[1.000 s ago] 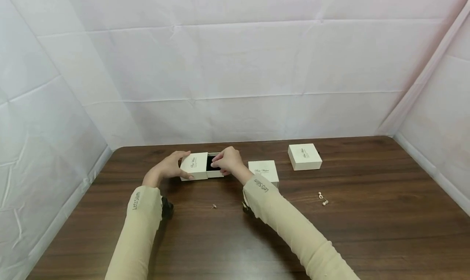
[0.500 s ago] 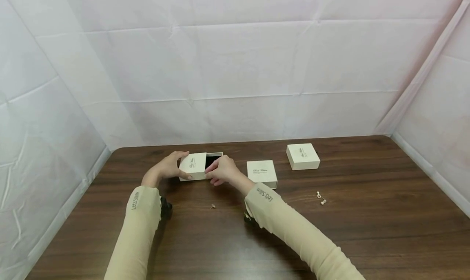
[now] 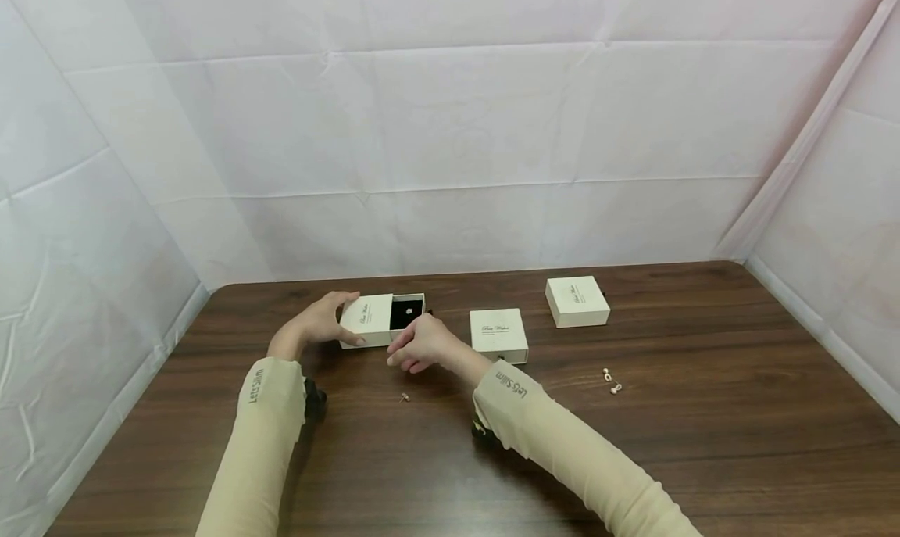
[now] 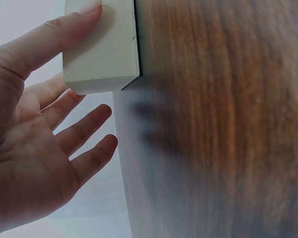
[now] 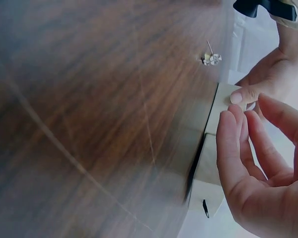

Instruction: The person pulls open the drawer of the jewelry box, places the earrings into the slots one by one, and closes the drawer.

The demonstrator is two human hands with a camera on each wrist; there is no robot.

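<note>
Gripping the cream sleeve of a small slide box (image 3: pixel 367 320), the left hand (image 3: pixel 319 322) has its thumb laid along the near side and its fingers curled over the far edge, so the box sits steady on the dark wooden counter (image 3: pixel 703 443) toward its back left. The box's drawer (image 3: pixel 408 312) stands pulled out to the right, showing a black lining with a small pale piece on it, too small to make out. The right hand (image 3: pixel 420 344) hovers just in front of the open drawer with fingers loosely bent and close together, holding nothing that can be seen; the right wrist view shows its fingertips (image 5: pixel 229 119) near the box edge, though contact cannot be told. A tiny earring (image 3: pixel 404 398) lies on the counter near that hand, and two more (image 3: pixel 614 382) lie well to the right. Two closed boxes (image 3: pixel 499 334) (image 3: pixel 577 301) stand further right. The left wrist view is blurred and shows only one corner of the box.
</note>
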